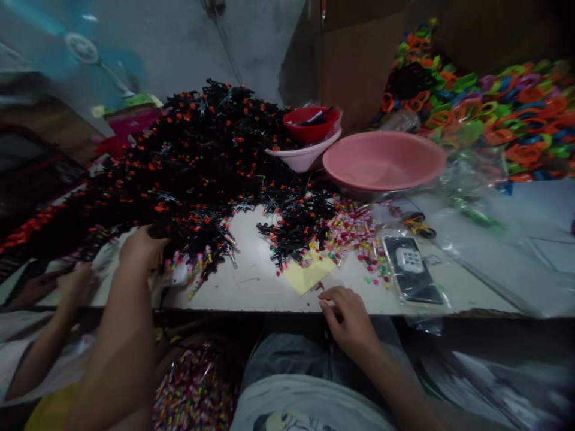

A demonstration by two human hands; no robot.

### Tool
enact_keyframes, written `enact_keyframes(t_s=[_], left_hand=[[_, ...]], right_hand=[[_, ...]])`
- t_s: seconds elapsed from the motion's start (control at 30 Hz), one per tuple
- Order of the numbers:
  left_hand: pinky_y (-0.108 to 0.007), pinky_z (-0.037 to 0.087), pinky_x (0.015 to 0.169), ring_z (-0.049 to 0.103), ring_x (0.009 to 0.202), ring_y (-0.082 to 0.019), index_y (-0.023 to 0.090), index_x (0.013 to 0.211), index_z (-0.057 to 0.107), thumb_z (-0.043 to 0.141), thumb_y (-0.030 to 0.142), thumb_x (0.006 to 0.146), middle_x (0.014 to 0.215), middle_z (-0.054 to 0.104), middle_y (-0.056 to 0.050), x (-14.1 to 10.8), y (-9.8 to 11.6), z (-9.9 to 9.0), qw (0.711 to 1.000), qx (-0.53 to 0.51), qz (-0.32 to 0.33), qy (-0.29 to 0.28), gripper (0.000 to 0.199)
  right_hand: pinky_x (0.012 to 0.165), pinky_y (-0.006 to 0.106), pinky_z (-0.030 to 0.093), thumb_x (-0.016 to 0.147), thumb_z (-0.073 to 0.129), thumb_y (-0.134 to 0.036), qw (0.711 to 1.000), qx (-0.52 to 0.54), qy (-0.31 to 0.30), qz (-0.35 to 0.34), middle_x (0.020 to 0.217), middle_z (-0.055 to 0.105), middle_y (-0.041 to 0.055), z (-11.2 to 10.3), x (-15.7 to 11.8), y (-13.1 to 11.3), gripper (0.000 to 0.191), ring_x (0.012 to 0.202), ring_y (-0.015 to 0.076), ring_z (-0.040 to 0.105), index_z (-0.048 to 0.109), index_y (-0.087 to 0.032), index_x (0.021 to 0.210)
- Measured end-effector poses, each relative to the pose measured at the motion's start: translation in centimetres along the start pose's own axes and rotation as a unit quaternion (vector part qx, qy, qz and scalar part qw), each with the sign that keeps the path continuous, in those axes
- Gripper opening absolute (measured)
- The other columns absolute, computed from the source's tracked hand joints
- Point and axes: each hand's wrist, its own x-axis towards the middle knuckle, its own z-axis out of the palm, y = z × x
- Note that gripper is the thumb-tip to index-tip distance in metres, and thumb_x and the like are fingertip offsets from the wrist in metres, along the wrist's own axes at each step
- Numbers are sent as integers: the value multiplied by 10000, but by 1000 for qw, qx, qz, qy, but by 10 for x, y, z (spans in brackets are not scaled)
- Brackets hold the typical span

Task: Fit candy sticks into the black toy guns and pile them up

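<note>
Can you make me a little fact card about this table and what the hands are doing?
Left hand: at the black-and-orange pile; grip hidden
Right hand: at the table's front edge, near a small red piece; fingers bent, nothing seen held
Paper: yellow sheet beyond the right hand
Bowls: red bowl sitting in a pale bowl, beside a wide pink bowl
Other people: hands at far left

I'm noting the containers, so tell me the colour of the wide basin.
The wide basin is pink; the head view shows it best.
</note>
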Motion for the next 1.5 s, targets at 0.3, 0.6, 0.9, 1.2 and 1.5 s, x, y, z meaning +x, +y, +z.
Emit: enact_keyframes(t_s=[0.3,0.6,0.9,1.2,1.5], left_hand=[[-492,414,998,491,1204,-336,135,1288,516,547,412,817,1308,523,-177,-57,42,32,977,-37,159,135,547],[-449,363,1061,416,1290,-273,191,1361,442,520,206,822,1418,433,-139,-128,157,110,897,-157,413,-9,545],[-463,384,1003,516,1170,-300,164,1205,611,449,30,749,1231,608,-157,-85,171,115,906,-167,385,-52,502],[-392,477,873,626,959,-253,150,1047,650,522,411,820,1001,697,-116,-105,149,97,891,-352,274,-85,369],[-363,528,712,646,776,-219,132,836,691,718,493,625,838,695,-86,-98,182,57,826,-469,248,-191,419]], right_hand=[[792,376,348,912,460,-232,982,-186,15,33,1095,571,100,-4,47,15,291,973,257,506,578,-231,1178],[813,395,319,886,528,-263,968,-248,-43,-6,1079,584,125,20,83,7,154,1002,278,467,618,-179,980],[806,362,309,934,455,-251,996,-86,-13,-4,896,636,67,-4,46,0,110,873,220,533,542,-185,934],[808,351,358,934,455,-276,1000,-30,5,4,874,633,61,-4,25,-1,128,850,205,553,540,-181,944],[788,338,389,934,453,-290,1000,-7,2,-1,850,634,50,-1,26,-8,133,826,195,564,545,-194,927]])
